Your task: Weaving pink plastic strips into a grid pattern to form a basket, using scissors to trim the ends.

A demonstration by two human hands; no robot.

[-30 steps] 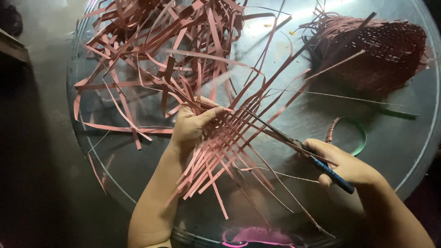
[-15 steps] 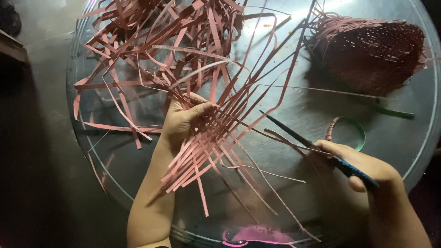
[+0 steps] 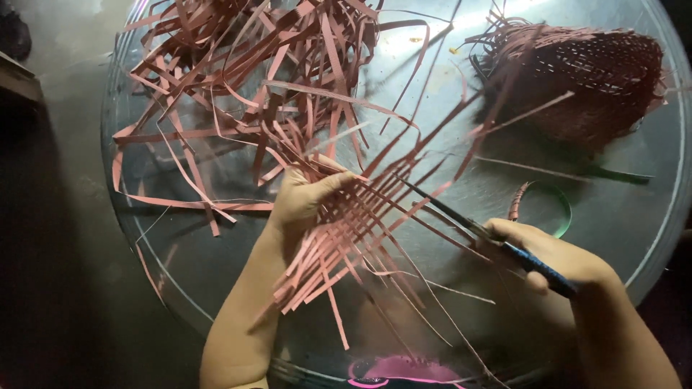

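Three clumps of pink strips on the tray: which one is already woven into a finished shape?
The domed pink woven basket at the tray's far right. Its strips are tightly interlaced; the loose strip pile far left is tangled, and the strip bundle in the left hand is only partly crossed.

a weaving craft workspace: round metal table (image 3: 649, 238) strewn with reddish strips (image 3: 238, 108) (a half-woven basket (image 3: 598, 72) beside).

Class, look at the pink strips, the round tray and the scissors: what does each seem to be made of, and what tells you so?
Pink strips: probably thin plastic or dyed cane, flat, springy, holding curves. Round tray: metal, likely steel or aluminium, with dull grey shine and glare. Scissors, held in the right hand: dark metal blades, blue handle likely plastic. The left hand holds the strips.
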